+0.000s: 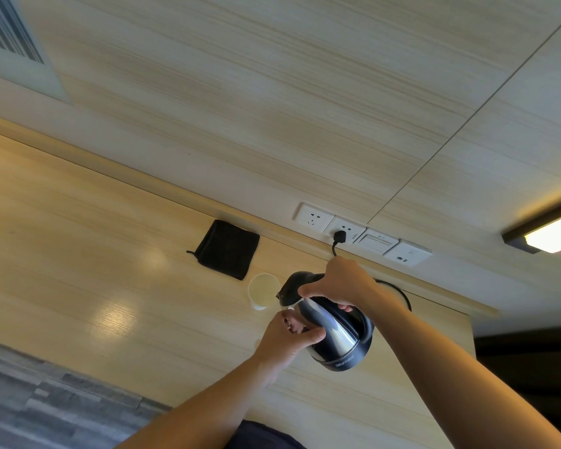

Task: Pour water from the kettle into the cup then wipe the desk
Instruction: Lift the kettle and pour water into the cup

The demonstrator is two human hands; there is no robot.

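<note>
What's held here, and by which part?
The kettle, tilted toward the cup: right hand on the top handle, left hand steadying the body below the spout.

Both my bare forearms reach forward from the bottom of the view, the left one angling in from the lower middle, the right one from the lower right corner. My right hand (340, 283) sits higher and further out, knuckles up, fingers curled down in a closed grip with the thumb pointing left. My left hand (287, 338) is just below it, palm turned inward, fingers bent and thumb stretched to the right, pressing sideways.
</note>
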